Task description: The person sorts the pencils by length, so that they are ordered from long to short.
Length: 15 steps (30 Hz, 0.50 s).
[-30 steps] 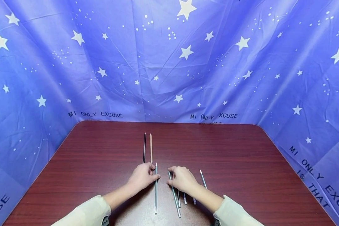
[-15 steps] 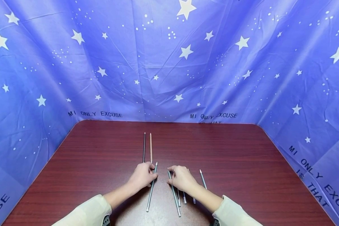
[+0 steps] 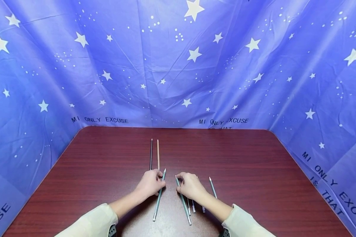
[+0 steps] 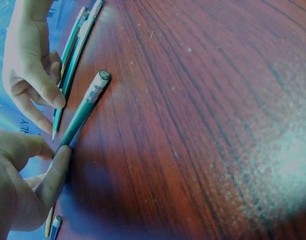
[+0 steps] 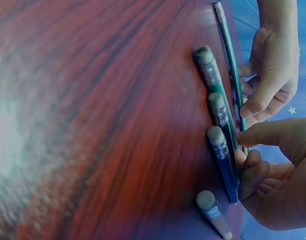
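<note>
Thumb and fingers of my left hand (image 3: pixel 149 182) pinch a green pencil (image 3: pixel 158 205). It slants on the table, point away from me, with its white eraser end toward me. Across a small gap, my right hand (image 3: pixel 192 187) pinches a second green pencil (image 3: pixel 184 207) near its pointed end. In the right wrist view, several more eraser ends show beside that pencil, among them a dark blue pencil (image 5: pixel 222 157), partly hidden by curled fingers. Beyond the left hand lie a black pencil (image 3: pixel 151 154) and a natural-wood pencil (image 3: pixel 158 154), side by side, their near ends hidden.
Another pencil (image 3: pixel 213 187) lies apart to the right, partly beneath the right forearm. The dark red wood-grain table (image 3: pixel 240 154) stretches around the hands. A blue star-printed cloth (image 3: pixel 166 59) hangs along its back and sides.
The eraser end of the left hand's green pencil has swung left, so it now slants. The left thumb has shifted slightly left. The right hand's pencil has turned a little, its eraser end moving right.
</note>
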Available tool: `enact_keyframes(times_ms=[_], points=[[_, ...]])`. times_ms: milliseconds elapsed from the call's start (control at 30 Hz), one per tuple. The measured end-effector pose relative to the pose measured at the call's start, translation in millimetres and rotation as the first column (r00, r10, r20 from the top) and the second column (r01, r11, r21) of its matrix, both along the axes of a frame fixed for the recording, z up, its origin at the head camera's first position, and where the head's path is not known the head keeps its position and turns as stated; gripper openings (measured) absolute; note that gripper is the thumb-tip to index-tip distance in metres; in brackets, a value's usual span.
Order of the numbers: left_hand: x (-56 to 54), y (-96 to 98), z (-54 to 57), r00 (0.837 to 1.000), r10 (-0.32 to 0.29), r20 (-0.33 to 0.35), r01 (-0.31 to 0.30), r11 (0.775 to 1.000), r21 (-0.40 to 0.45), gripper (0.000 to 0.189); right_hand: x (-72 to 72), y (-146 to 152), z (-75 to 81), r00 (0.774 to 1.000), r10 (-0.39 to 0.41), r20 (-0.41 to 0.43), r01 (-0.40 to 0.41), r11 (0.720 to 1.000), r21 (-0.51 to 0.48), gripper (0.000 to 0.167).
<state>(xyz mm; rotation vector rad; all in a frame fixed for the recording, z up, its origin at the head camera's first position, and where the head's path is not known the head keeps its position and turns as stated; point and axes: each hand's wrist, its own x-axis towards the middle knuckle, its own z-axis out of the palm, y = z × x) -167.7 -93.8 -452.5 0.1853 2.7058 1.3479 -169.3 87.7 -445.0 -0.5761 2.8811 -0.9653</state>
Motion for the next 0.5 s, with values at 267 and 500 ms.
enact_keyframes(times_ms=[267,500], points=[[-0.9,-0.4,4.0,0.999,0.017,0.052,-0.020,0.998,0.065,0.024,-0.9,-0.5,-0.1,0.999,-0.016,0.035,0.017,0.999,-0.029,0.041],[-3.9,-1.9,6.4,0.996,0.045,0.083,-0.056,0.989,0.140,0.025,-1.6,0.9,4.9,0.991,-0.015,0.135,0.033,0.991,-0.132,0.037]])
